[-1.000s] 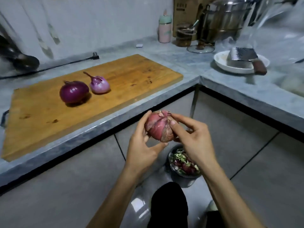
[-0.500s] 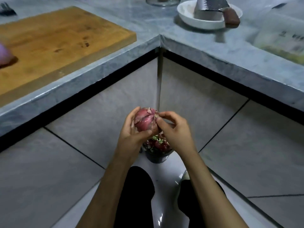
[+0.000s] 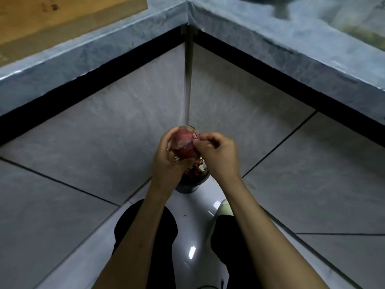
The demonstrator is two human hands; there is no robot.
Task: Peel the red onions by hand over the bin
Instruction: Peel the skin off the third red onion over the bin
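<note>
With the left hand (image 3: 166,161) curled round the red onion (image 3: 183,146) just above the bin (image 3: 188,185), the right hand (image 3: 216,152) pinching its skin should pull downward so scraps drop in

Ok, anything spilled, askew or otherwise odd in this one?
Nothing stands out. The left hand holds the red onion over the bin while the right hand pinches its skin; the scraps in view lie inside the bin.
</note>
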